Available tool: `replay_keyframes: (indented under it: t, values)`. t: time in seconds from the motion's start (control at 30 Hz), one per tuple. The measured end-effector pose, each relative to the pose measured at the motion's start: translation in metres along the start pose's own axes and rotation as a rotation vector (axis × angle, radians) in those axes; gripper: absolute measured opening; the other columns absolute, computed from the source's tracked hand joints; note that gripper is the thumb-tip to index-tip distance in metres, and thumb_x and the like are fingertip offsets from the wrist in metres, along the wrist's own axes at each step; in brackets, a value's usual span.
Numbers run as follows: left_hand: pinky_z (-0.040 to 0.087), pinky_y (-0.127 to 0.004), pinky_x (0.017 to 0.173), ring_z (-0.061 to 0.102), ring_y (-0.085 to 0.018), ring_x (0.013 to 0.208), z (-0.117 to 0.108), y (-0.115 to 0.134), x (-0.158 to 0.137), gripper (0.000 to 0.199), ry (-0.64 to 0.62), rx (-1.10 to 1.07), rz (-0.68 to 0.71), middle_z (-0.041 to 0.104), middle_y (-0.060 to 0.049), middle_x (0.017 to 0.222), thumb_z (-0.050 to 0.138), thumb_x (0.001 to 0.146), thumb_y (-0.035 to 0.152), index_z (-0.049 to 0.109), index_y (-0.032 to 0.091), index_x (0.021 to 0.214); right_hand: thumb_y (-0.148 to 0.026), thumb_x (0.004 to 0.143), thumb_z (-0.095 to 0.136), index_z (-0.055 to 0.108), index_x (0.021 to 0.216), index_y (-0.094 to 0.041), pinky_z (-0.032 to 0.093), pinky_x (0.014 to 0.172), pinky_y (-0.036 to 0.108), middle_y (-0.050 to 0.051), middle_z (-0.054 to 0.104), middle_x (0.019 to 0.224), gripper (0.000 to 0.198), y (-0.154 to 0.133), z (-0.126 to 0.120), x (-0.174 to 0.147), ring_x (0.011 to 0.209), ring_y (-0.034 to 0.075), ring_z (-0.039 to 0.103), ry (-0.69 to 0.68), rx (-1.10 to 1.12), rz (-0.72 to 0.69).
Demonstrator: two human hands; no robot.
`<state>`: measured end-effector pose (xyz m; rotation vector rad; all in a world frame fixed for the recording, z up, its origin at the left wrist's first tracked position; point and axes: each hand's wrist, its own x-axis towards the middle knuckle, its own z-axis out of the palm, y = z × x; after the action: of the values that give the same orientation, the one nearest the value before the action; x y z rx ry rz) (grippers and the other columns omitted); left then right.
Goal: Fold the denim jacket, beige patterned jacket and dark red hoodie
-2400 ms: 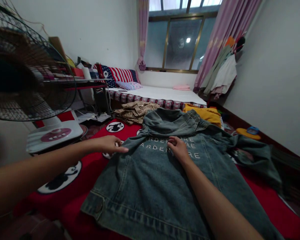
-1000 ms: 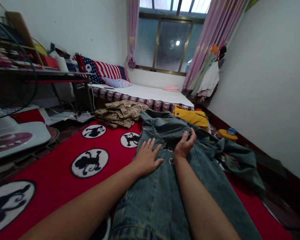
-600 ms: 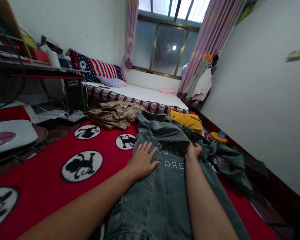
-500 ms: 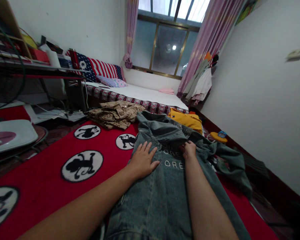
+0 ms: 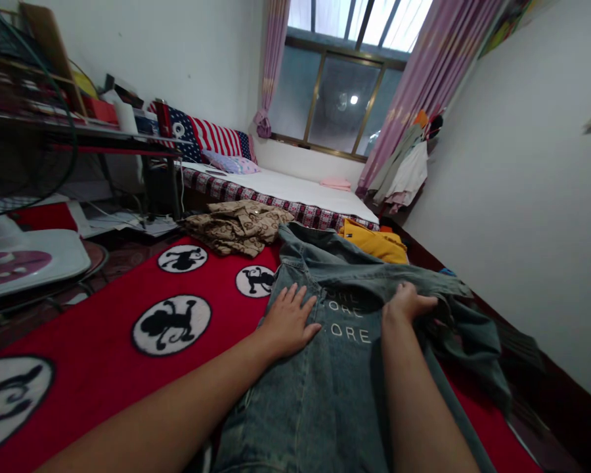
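Note:
A faded blue-green denim jacket lies spread out in front of me, with pale letters ending in "ORE" across it. My left hand rests flat on its left side, fingers stretched out. Further right, my right hand is closed on a sleeve of the jacket, which runs across the upper part and is lifted a little. The fingertips of that hand are partly hidden by the cloth. Under the jacket is a red blanket with black monkey figures in white circles.
A brown patterned garment and a folded yellow garment lie at the far edge of the blanket. Behind them stands a bed. To the left are a fan and a cluttered desk; a wall closes the right side.
My right hand has moved to the right, drawing the sleeve outward and uncovering more of the lettering. My left hand stays flat on the jacket. The view has shifted slightly.

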<state>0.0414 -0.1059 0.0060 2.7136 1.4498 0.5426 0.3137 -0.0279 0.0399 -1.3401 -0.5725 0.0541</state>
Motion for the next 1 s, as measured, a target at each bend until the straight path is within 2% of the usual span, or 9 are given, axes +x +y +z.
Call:
replay_keyframes:
  t: [0.1, 0.13, 0.3, 0.43, 0.5, 0.63, 0.77, 0.87, 1.0]
  values:
    - [0.021, -0.051, 0.117, 0.025, -0.035, 0.144, 0.002, 0.0, 0.0, 0.067, 0.02, -0.014, -0.002, 0.036, -0.016, 0.153, 0.036, 0.093, 0.059, 0.043, 0.018, 0.145, -0.017, 0.074, 0.046, 0.02, 0.144, -0.02, 0.047, 0.104, 0.045, 0.019, 0.028, 0.148, 0.074, -0.014, 0.003, -0.019, 0.131, 0.029, 0.048, 0.197, -0.047, -0.106]
    - [0.021, -0.051, 0.117, 0.025, -0.035, 0.144, 0.002, 0.0, 0.0, 0.067, 0.023, -0.019, -0.002, 0.036, -0.016, 0.153, 0.036, 0.093, 0.059, 0.043, 0.017, 0.145, -0.016, 0.073, 0.047, 0.022, 0.143, -0.019, 0.047, 0.103, 0.043, 0.019, 0.029, 0.148, 0.074, -0.021, 0.006, -0.029, 0.128, 0.027, 0.05, 0.179, -0.024, -0.178]
    - [0.021, -0.051, 0.117, 0.024, -0.035, 0.145, -0.001, 0.002, -0.001, 0.067, 0.01, -0.072, -0.02, 0.035, -0.017, 0.153, 0.038, 0.092, 0.058, 0.044, 0.016, 0.145, -0.02, 0.076, 0.047, 0.053, 0.119, -0.015, 0.048, 0.096, 0.037, 0.013, 0.059, 0.12, 0.044, -0.052, 0.042, -0.065, 0.111, 0.022, 0.059, -0.169, 0.071, -0.372]
    - [0.02, -0.052, 0.118, 0.02, -0.036, 0.145, -0.005, 0.004, -0.001, 0.067, -0.007, -0.111, -0.034, 0.033, -0.017, 0.154, 0.039, 0.092, 0.058, 0.044, 0.015, 0.145, -0.025, 0.075, 0.054, 0.066, 0.096, -0.016, 0.046, 0.094, 0.038, 0.009, 0.069, 0.099, 0.025, -0.048, 0.1, -0.067, 0.096, 0.022, 0.063, -0.633, -0.064, -0.398]
    - [0.019, -0.052, 0.118, 0.019, -0.036, 0.146, -0.006, 0.004, -0.001, 0.068, -0.015, -0.129, -0.037, 0.032, -0.018, 0.154, 0.039, 0.092, 0.058, 0.045, 0.015, 0.144, -0.021, 0.073, 0.058, 0.067, 0.09, -0.02, 0.043, 0.097, 0.038, 0.006, 0.07, 0.097, 0.02, -0.039, 0.131, -0.065, 0.097, 0.022, 0.063, -0.786, -0.186, -0.385]
    - [0.019, -0.052, 0.119, 0.019, -0.036, 0.146, -0.002, 0.002, -0.002, 0.067, -0.007, -0.171, -0.024, 0.032, -0.018, 0.154, 0.04, 0.092, 0.057, 0.044, 0.015, 0.145, -0.018, 0.066, 0.071, 0.068, 0.084, -0.022, 0.045, 0.092, 0.038, 0.001, 0.069, 0.079, 0.018, -0.022, 0.176, -0.063, 0.086, 0.02, 0.064, -0.905, -0.328, -0.311]
    - [0.014, -0.057, 0.119, 0.016, -0.035, 0.147, -0.002, 0.004, -0.004, 0.063, 0.072, -0.18, -0.036, 0.03, -0.016, 0.156, 0.045, 0.091, 0.054, 0.045, 0.019, 0.143, -0.024, 0.052, 0.084, 0.066, 0.065, -0.019, 0.047, 0.073, 0.031, -0.003, 0.06, 0.056, 0.023, -0.018, 0.186, -0.053, 0.068, 0.019, 0.061, -0.989, -0.416, -0.322]
    - [0.007, -0.063, 0.117, 0.006, -0.036, 0.148, -0.007, 0.007, -0.006, 0.062, 0.213, -0.17, -0.07, 0.02, -0.013, 0.16, 0.049, 0.09, 0.052, 0.043, 0.024, 0.144, -0.035, 0.067, 0.076, 0.067, 0.064, -0.019, 0.044, 0.068, 0.029, 0.0, 0.061, 0.058, 0.019, -0.023, 0.173, -0.039, 0.069, 0.021, 0.062, -0.905, -0.469, -0.398]
    - [0.008, -0.063, 0.117, 0.003, -0.036, 0.148, -0.006, 0.009, -0.004, 0.062, 0.271, -0.19, -0.098, 0.015, -0.013, 0.161, 0.047, 0.09, 0.054, 0.042, 0.025, 0.145, -0.047, 0.085, 0.058, 0.072, 0.083, -0.019, 0.043, 0.07, 0.031, 0.009, 0.07, 0.082, 0.032, -0.014, 0.148, -0.031, 0.081, 0.025, 0.064, -0.455, -0.629, -0.543]
